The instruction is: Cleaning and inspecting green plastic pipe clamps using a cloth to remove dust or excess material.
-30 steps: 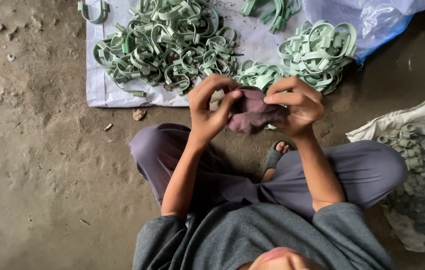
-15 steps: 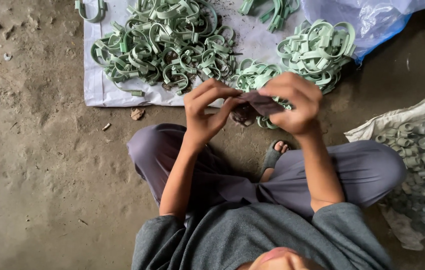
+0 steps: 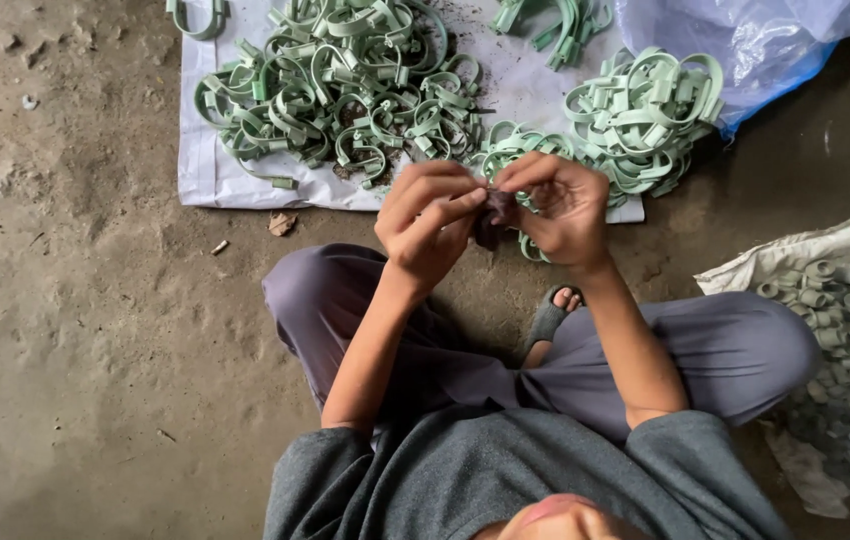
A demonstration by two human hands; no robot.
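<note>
Hands: two point(image 3: 430, 225) point(image 3: 560, 210); cloth point(image 3: 493, 215): one

The dark purplish cloth point(image 3: 493, 212) is mostly covered by both hands — the left hand point(image 3: 427, 225) and right hand point(image 3: 557, 210) close over it, so its shape and whatever it wraps cannot be told. A green clamp point(image 3: 528, 245) shows only as a curve below the right hand. The blue plastic bag point(image 3: 745, 40) and the top of the white sheet point(image 3: 515, 80) are cut off by the upper edge — the sack of grey rings point(image 3: 845, 330) by the right edge.
</note>
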